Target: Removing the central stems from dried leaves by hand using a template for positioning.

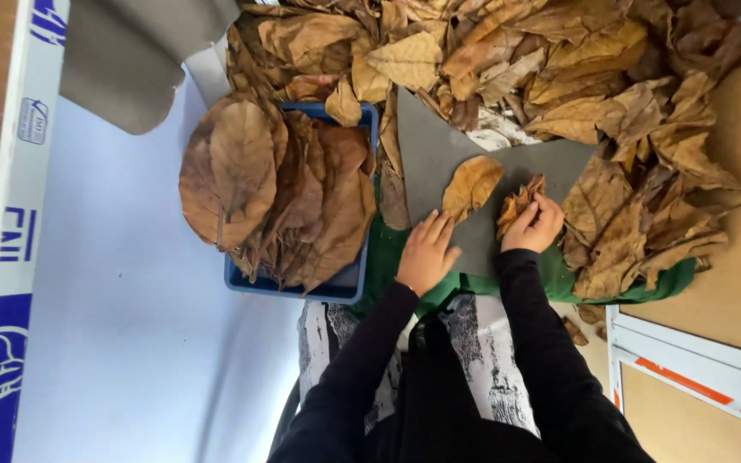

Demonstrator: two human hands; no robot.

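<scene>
My left hand [426, 250] rests flat with fingers spread on a grey mat [426, 150], its fingertips touching the lower end of a flat brown dried leaf [472, 184]. My right hand [533, 227] is closed around a crumpled dried leaf [516, 202] just to the right of the flat one. Both arms wear black sleeves. A big heap of dried brown leaves [559, 77] lies beyond and to the right of my hands.
A blue plastic crate [349, 287] left of my hands holds a stack of large flattened leaves [276, 193]. Green cloth [388, 249] lies under the mat. A grey sheet [122, 60] hangs at top left. A white frame [696, 364] sits at lower right.
</scene>
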